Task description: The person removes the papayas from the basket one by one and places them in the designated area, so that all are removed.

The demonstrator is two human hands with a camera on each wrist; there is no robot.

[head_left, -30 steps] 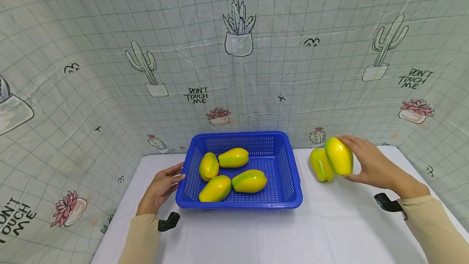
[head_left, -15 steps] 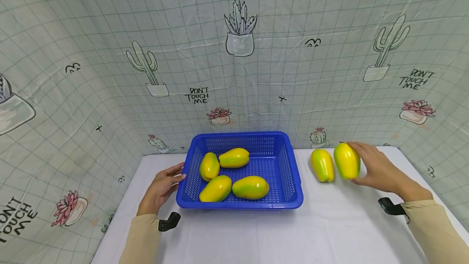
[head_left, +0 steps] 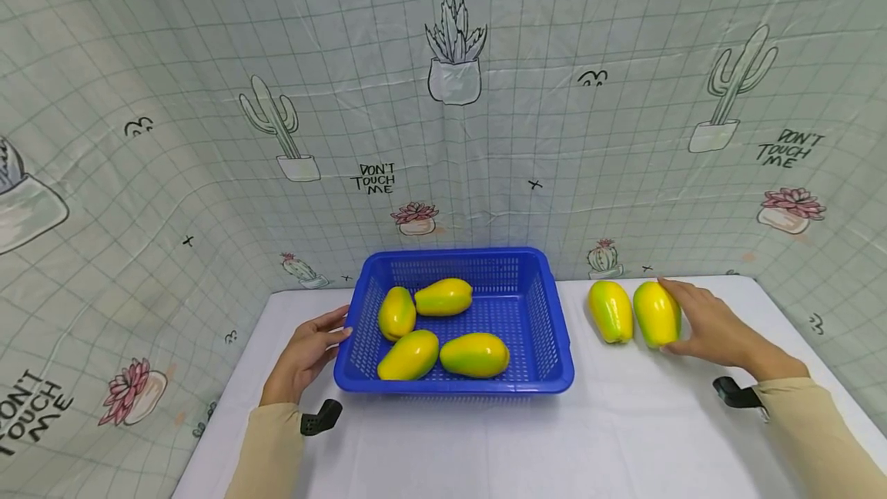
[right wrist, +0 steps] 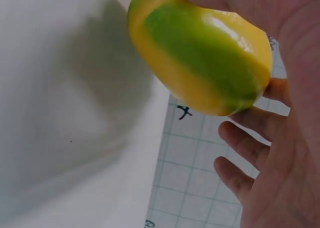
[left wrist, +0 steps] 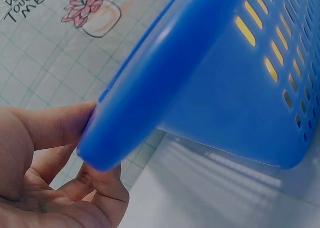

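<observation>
In the head view, a blue plastic basket (head_left: 457,386) stands mid-table with several yellow-green papayas inside, one of them a papaya (head_left: 474,355) at the front. My left hand (head_left: 303,356) pinches the basket's left rim (left wrist: 125,107), thumb above and fingers curled beneath. To the right of the basket, my right hand (head_left: 714,328) holds a papaya (head_left: 656,315) between thumb and fingertips, low over the table. Its green stripe and brown stem end show on the held papaya (right wrist: 205,52) in the right wrist view. Just left of it lies another papaya (head_left: 610,312).
The table (head_left: 457,453) wears a white cloth. A grid-patterned curtain (head_left: 346,98) with cactus drawings rises behind and along both sides, close behind the basket and the fruit on the right.
My right hand has carried its papaya rightward and down, beside the other papaya on the table. The front right papaya in the basket has rolled slightly. My left hand stays at the rim.
</observation>
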